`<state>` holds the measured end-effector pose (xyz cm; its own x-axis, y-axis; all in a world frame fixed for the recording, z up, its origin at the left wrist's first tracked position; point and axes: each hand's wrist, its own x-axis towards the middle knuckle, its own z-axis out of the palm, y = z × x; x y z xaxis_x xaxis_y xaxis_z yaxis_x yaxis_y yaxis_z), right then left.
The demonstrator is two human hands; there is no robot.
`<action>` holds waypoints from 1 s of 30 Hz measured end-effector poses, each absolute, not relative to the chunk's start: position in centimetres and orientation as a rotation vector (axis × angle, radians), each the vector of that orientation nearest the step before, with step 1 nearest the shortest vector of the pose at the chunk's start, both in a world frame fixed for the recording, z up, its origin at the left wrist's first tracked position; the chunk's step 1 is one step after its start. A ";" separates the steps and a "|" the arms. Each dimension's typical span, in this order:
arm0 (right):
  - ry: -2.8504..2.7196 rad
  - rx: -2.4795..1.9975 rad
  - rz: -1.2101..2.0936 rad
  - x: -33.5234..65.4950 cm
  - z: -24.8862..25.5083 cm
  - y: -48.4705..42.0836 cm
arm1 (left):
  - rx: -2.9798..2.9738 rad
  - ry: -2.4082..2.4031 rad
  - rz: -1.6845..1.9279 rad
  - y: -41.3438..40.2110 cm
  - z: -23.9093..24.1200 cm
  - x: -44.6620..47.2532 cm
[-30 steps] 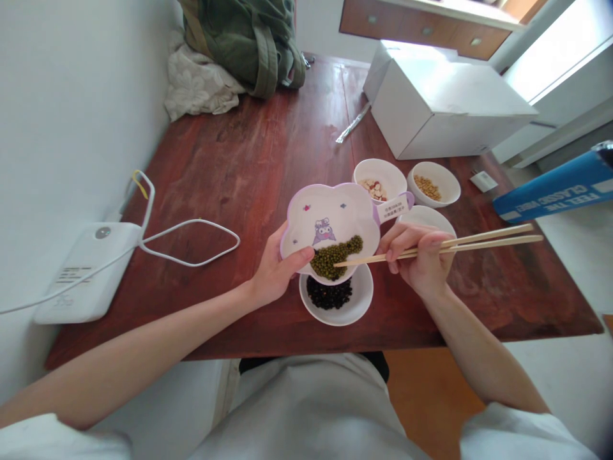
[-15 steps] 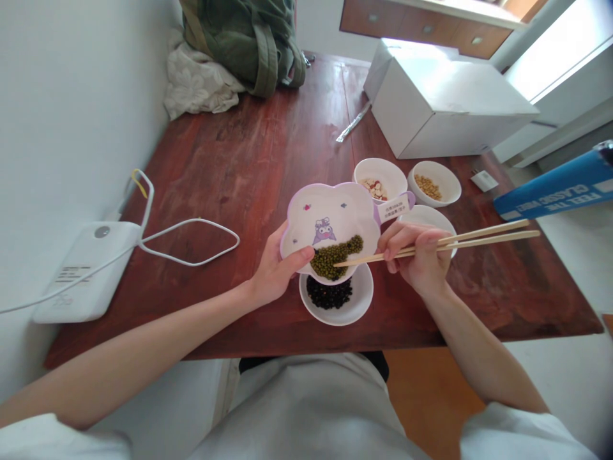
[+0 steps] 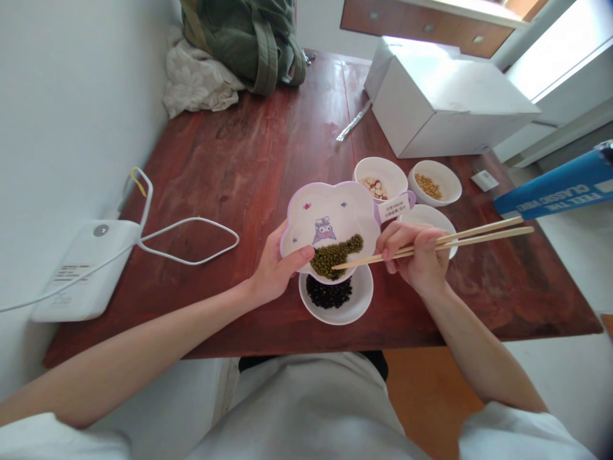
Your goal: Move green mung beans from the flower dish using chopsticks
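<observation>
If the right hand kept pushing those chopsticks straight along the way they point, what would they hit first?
Probably the green beans: the chopsticks in the right hand already end at that pile, in the flower-shaped dish.

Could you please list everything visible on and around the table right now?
flower-shaped plate: 1, white with purple rim, tilted above the black-bean bowl
green beans: a heap, on that plate
chopsticks: 1 pair, wooden, tips in the green beans
black-bean bowl: 1, white, near table edge
small bowls: 3, white, behind the plate
box: 1, white, far right
bag: 1, green, far end
white device: 1, with cable, left
table: 1, red-brown
left hand: holds plate rim
right hand: holds chopsticks
</observation>
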<state>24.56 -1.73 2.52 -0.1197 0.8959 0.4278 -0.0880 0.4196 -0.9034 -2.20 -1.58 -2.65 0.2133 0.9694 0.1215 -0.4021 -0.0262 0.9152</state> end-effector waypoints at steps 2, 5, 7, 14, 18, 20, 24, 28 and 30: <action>-1.456 -0.755 0.997 24.6 2.5 -1.8 | 1.067 0.712 1.251 -1.6 -2.6 -2.2; -1.466 -0.740 1.012 24.7 2.5 -1.8 | 1.071 0.726 1.238 -1.6 -2.6 -2.2; -1.460 -0.748 1.023 24.7 2.4 -1.8 | 1.071 0.723 1.241 -1.6 -2.7 -2.2; -1.487 -0.671 1.054 24.9 1.9 -1.5 | 1.059 0.702 1.264 -1.5 -2.9 -2.2; -1.519 -0.648 1.030 25.2 1.7 -1.4 | 1.054 0.693 1.263 -1.5 -2.8 -2.2; -1.541 -0.657 1.019 25.3 1.6 -1.4 | 1.062 0.686 1.267 -1.5 -2.7 -2.1; -1.533 -0.684 0.992 25.5 1.5 -1.4 | 1.072 0.672 1.268 -1.4 -2.5 -2.1; -1.532 -0.693 0.963 25.8 1.3 -1.2 | 1.083 0.661 1.263 -1.4 -2.4 -2.1; -1.551 -0.679 0.957 25.8 1.3 -1.2 | 1.089 0.662 1.266 -1.4 -2.4 -2.1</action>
<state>25.79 -1.23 1.31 -0.1990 0.8381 0.5079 -0.0781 0.5030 -0.8607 -2.13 -1.41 -2.44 0.2260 0.9603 0.1635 -0.4135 -0.0574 0.9087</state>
